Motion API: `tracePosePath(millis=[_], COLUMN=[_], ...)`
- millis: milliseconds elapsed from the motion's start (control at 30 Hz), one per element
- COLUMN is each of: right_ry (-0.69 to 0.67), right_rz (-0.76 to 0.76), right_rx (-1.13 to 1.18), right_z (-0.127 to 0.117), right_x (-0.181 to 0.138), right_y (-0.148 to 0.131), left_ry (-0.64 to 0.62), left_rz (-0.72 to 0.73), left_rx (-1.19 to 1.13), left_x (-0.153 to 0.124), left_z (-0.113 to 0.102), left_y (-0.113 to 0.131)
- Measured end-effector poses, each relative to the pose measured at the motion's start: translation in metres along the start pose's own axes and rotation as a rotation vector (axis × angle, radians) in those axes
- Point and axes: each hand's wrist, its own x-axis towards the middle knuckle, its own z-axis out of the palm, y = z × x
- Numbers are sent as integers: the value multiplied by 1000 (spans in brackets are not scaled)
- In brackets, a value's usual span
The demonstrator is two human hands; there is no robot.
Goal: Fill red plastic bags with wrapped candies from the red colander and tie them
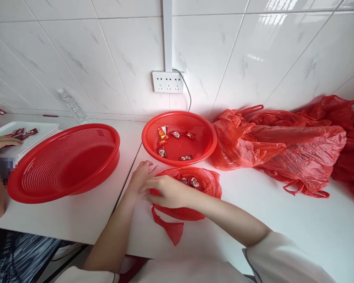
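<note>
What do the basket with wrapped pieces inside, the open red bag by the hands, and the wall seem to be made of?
Basket: likely moulded plastic, semi-gloss; smooth rounded rim, evenly perforated sides.
Open red bag: apparently thin plastic film, slightly shiny; it crumples and looks partly translucent.
Wall: probably glazed tile, glossy and marble-patterned; straight joints and bright reflections, though real stone can't be excluded.

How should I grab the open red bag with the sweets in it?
I'd take the red plastic bag by the loose flap, which looks like a handle, coming from the near side: it sticks out toward the person. Steady the right wall too, because the mouth gapes open with wrapped sweets showing and might tip. The right hand covers the left side.
</note>
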Motion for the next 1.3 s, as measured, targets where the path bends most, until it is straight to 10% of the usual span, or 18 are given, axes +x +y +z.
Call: tracePosePath(millis=[167,333,533,1000,1200,1300], right_ry=[417,544,470,1021,1113,1054], right_rz=[597,1050,824,368,277,293], right_rx=[-502,-769,-390,190,145,116], right_z=[-62,-68,-66,-139,-140,-144], right_x=[-114,-178,-184,-134,-123,-130], right_y=[18,63,67,-25,-25,-25], left_ry=[-295,-402,-383,-77,0,-37], left_rz=[12,-181,-143,157,160,-10], left_rx=[170,295,-92,-663,-1423,-1267], left_x=[-23,-67,-90,-30,8,-3], left_z=[15,12,29,-72,-31,4], left_y=[-14,-23,-20,70,50,6])
